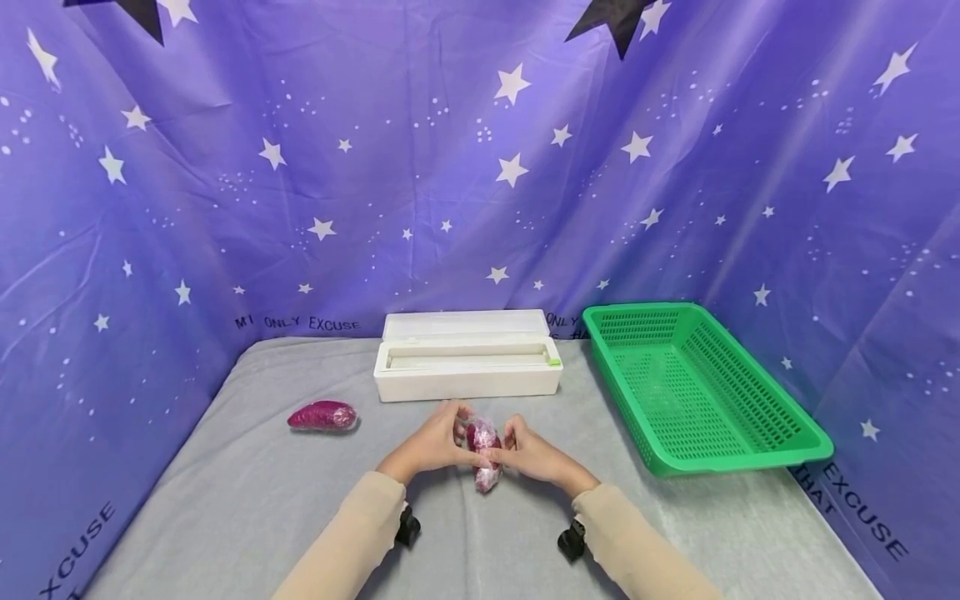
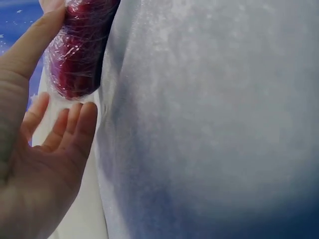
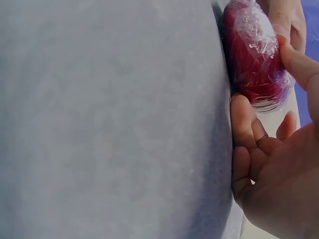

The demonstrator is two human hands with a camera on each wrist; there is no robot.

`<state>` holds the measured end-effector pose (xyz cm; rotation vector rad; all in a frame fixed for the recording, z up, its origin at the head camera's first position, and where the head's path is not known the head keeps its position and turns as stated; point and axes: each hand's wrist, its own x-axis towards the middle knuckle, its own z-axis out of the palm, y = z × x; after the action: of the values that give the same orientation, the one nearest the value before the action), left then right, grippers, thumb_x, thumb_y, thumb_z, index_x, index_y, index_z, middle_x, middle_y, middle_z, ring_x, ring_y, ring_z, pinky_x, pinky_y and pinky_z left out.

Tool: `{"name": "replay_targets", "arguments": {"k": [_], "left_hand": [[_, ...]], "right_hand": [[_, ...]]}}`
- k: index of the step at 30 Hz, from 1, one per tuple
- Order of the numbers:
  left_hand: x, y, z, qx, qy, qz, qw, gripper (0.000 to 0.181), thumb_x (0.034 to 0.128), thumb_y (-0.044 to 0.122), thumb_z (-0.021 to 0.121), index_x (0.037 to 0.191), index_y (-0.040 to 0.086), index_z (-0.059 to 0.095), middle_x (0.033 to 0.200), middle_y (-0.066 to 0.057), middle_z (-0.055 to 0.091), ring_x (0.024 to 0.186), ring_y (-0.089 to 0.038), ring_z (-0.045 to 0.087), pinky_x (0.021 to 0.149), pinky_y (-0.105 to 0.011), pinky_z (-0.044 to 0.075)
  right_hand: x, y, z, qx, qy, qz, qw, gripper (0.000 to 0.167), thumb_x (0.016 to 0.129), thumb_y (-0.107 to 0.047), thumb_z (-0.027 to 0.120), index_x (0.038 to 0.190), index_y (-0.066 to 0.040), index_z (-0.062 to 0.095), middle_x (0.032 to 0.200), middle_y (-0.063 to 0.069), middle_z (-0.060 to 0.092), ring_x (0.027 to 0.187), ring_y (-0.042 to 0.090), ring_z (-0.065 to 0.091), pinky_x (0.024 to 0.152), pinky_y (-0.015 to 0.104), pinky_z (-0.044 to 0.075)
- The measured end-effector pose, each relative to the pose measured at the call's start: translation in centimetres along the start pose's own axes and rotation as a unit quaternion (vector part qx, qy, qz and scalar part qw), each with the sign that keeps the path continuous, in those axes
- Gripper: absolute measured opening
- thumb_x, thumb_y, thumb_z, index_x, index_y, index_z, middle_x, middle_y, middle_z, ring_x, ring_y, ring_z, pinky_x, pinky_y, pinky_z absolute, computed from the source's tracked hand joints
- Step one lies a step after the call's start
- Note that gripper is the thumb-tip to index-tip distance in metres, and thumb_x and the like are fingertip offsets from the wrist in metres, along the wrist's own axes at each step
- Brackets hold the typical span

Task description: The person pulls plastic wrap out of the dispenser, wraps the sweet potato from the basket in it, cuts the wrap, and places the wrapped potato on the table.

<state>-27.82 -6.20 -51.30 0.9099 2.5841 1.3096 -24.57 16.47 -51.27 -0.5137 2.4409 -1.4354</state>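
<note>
A reddish-purple sweet potato (image 1: 484, 433), wrapped in crinkled cling film, lies on the grey cloth between both hands, its length pointing away from me. My left hand (image 1: 438, 442) holds it from the left; in the left wrist view its thumb presses the film, and the other fingers curve just beyond the end of the sweet potato (image 2: 75, 64). From the right, my right hand (image 1: 536, 457) holds it too, thumb on the film and a fingertip at the end of the sweet potato (image 3: 251, 59). A second wrapped sweet potato (image 1: 322, 415) lies to the left, apart from the hands.
Behind the hands stands a white cling film box (image 1: 468, 385) with its lid (image 1: 465, 324) raised and a green slider (image 1: 554, 362) at its right end. A green perforated basket (image 1: 738, 461) sits at the right. Purple star-printed curtains (image 1: 420, 167) enclose the grey cloth-covered table (image 1: 247, 500).
</note>
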Motion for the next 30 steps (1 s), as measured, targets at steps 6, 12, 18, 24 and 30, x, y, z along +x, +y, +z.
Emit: {"name": "replay_targets", "arguments": {"k": [6, 12, 18, 24, 30], "left_hand": [[-0.2, 0.3, 0.0, -0.014, 0.004, 0.003, 0.9999, 0.072, 0.0711, 0.031, 0.093, 0.126, 0.004, 0.055, 0.114, -0.009, 0.048, 0.101, -0.021, 0.059, 0.086, -0.031, 0.054], [-0.3, 0.4, 0.0, -0.028, 0.003, 0.024, 0.9993, 0.064, 0.072, 0.028, 0.092, 0.122, 0.006, 0.058, 0.117, -0.005, 0.05, 0.104, -0.022, 0.062, 0.088, -0.024, 0.054], [-0.2, 0.4, -0.2, -0.017, -0.006, 0.073, 0.9972, 0.048, 0.0736, 0.022, 0.091, 0.108, 0.006, 0.062, 0.114, -0.004, 0.056, 0.104, -0.023, 0.064, 0.087, -0.025, 0.055], [-0.1, 0.6, -0.6, -0.005, -0.017, 0.087, 0.996, 0.039, 0.0753, 0.021, 0.09, 0.101, 0.007, 0.064, 0.112, -0.003, 0.058, 0.103, -0.019, 0.06, 0.088, -0.026, 0.054], [0.0, 0.9, -1.0, 0.023, -0.029, 0.091, 0.9952, 0.037, 0.077, 0.021, 0.089, 0.101, 0.007, 0.064, 0.111, -0.003, 0.059, 0.104, -0.02, 0.061, 0.091, -0.027, 0.053]], "right_hand": [[-0.1, 0.0, 0.0, 0.002, 0.001, -0.011, 0.9999, 0.04, 0.096, -0.027, 0.069, 0.101, -0.002, 0.037, 0.085, 0.004, 0.054, 0.07, 0.014, 0.049, 0.061, 0.025, 0.042], [0.1, 0.2, 0.1, -0.003, 0.001, -0.015, 0.9999, 0.041, 0.097, -0.03, 0.068, 0.103, -0.003, 0.038, 0.085, 0.004, 0.055, 0.07, 0.013, 0.052, 0.062, 0.026, 0.045], [0.2, 0.5, 0.4, 0.001, 0.006, -0.008, 0.9999, 0.04, 0.097, -0.028, 0.068, 0.104, -0.002, 0.04, 0.085, 0.006, 0.056, 0.069, 0.014, 0.052, 0.06, 0.026, 0.045], [0.2, 0.4, 0.5, -0.003, 0.021, -0.015, 0.9997, 0.042, 0.095, -0.027, 0.071, 0.103, -0.001, 0.038, 0.082, 0.006, 0.057, 0.065, 0.014, 0.054, 0.058, 0.026, 0.045], [0.4, 0.3, 0.0, -0.014, 0.03, -0.01, 0.9994, 0.047, 0.096, -0.032, 0.07, 0.11, 0.0, 0.038, 0.081, 0.007, 0.061, 0.065, 0.016, 0.059, 0.062, 0.03, 0.048]]}}
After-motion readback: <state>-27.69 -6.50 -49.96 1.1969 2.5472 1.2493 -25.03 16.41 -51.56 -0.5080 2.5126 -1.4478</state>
